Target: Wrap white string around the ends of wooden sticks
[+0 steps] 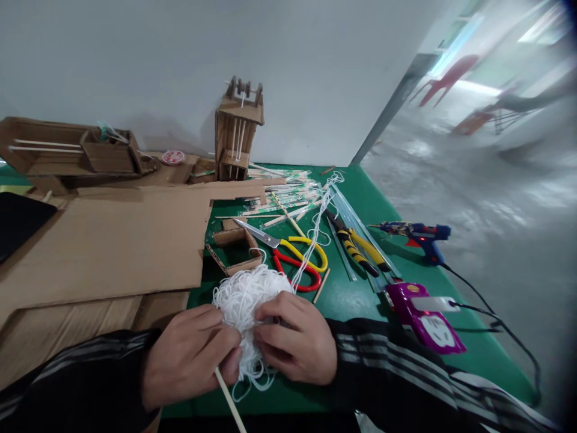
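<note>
A tangled bundle of white string (250, 294) lies between my two hands near the table's front edge. My left hand (193, 352) is closed, with a thin wooden stick (231, 402) sticking out below its fingers; it also presses against the string's left side. My right hand (295, 340) has its fingers bent into the right side of the bundle, pinching strands. Loose strands run from the bundle up to the back right. Just beyond lie scissors (270, 242) with one red and one yellow handle, and a small cardboard frame (234, 249).
Cardboard sheets (135, 240) cover the left. A cardboard tower (238, 132) stands at the back, beside wrapped sticks (288, 192). Yellow-black pliers (356, 243), a blue glue gun (419, 234) with its cord and a purple box (424, 316) sit toward the table's right edge.
</note>
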